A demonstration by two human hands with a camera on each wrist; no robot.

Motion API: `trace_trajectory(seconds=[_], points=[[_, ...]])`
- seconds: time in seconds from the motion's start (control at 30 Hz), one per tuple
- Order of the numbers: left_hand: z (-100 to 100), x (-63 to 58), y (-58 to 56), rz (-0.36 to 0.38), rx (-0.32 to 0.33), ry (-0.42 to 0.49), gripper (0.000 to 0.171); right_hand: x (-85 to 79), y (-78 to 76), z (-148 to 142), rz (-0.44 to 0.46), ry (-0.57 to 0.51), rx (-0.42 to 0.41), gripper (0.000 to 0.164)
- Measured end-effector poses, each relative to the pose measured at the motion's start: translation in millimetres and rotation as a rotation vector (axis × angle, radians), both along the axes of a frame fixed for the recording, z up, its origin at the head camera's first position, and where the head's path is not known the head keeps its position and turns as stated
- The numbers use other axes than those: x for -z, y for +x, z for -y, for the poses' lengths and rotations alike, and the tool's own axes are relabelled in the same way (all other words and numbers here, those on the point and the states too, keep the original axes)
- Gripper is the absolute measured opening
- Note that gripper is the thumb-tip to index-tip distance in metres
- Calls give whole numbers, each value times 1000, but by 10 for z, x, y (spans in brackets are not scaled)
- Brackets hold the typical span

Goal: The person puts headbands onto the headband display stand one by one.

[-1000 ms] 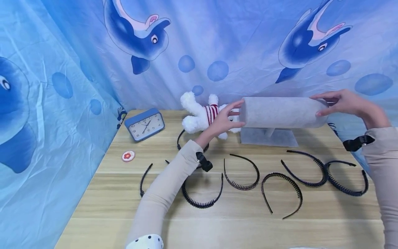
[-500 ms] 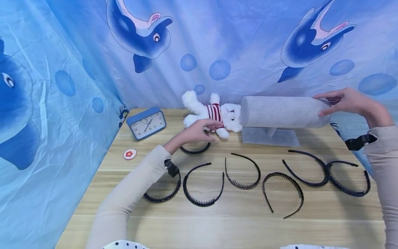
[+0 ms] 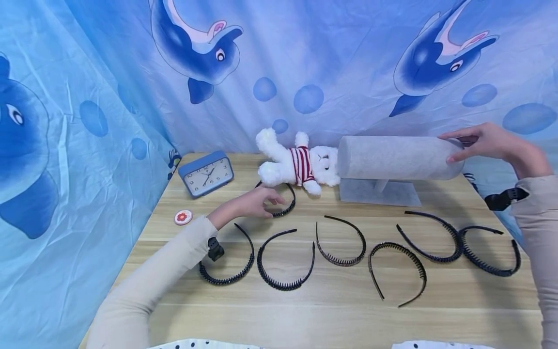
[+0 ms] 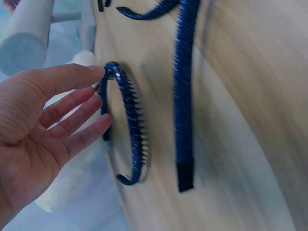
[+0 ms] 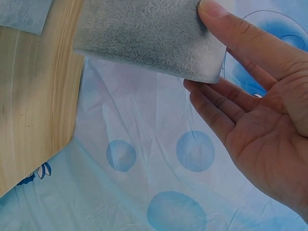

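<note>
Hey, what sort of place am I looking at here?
Probably a makeshift indoor filming or display corner, though I can't be sure. A dolphin-print curtain hangs around a wooden table, where headbands lie spread before a grey roll.

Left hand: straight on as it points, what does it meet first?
Likely the dark, curved, toothed headband beside the white plush toy in red stripes; the left hand overlaps it in left wrist view, so depth is unclear.

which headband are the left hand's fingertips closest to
The rearmost headband, right beside the white plush toy: the left hand reaches its near side, while the other headbands all lie farther from those fingertips.
</note>
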State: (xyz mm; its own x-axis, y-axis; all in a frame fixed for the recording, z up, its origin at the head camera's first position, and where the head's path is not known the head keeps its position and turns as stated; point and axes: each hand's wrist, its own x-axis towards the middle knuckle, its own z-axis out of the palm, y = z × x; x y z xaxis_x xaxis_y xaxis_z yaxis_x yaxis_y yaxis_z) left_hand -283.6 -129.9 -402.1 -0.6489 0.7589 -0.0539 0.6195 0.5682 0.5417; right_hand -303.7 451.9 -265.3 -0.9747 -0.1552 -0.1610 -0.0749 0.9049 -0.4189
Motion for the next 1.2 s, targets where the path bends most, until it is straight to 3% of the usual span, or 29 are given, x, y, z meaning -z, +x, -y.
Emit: trace_trajectory(seconds=[0.47,0.8,1.2], points=[[130,122,-5,-146,17,-175,36,7,2,8,1,-4,14,78],[170,187,-64,-82,36,-126,36,8,-6,-9,13,-19,15,77],[98,101,-68,60,87,-79,39,-12,1,8,21,-25,16,75]])
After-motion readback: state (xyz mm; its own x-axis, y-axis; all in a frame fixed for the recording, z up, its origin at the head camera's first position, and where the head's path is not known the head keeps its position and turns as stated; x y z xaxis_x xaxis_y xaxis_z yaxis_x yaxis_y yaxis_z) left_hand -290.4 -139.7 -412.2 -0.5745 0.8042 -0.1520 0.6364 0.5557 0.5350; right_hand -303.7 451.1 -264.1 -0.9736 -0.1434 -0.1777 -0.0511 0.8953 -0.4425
